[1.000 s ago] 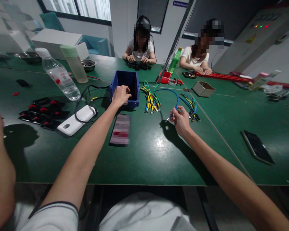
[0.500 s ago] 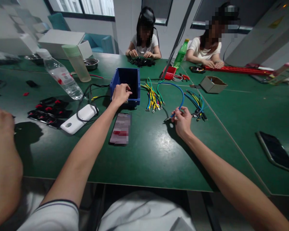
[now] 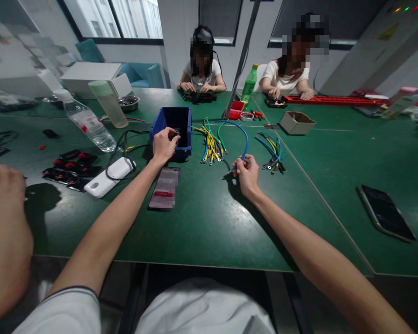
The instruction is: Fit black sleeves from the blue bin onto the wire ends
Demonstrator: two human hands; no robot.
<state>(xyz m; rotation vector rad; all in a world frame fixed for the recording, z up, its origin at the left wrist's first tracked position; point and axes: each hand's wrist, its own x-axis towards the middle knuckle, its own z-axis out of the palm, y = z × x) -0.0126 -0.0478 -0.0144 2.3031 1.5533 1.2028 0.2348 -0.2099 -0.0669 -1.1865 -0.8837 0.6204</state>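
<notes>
My right hand (image 3: pixel 248 175) grips a blue cable (image 3: pixel 246 139) close to its near end, where a metal tip sticks out past the fingers. The cable curves back toward a bundle of yellow, green and blue cables (image 3: pixel 212 146) with ring terminals. At the near rim of a blue plastic bin (image 3: pixel 155 124), my left hand (image 3: pixel 165 144) has its fingers drawn together over the inside. Something small and dark seems to be at those fingertips, too small to name. Right of the bundle lies a second group of cables (image 3: pixel 272 150).
A phone (image 3: pixel 163 190) lies below the bin, beside a white power bank (image 3: pixel 102 181) and black-red packets (image 3: pixel 71 167). A water bottle (image 3: pixel 90 123) leans at left. Another person's arm (image 3: pixel 5 241) enters at left. Two people work opposite. A cardboard box (image 3: pixel 294 124) stands right.
The whole view has shifted, so the table appears further left. My left fingers have drawn closer together over the bin. My right hand keeps its hold on the blue cable.
</notes>
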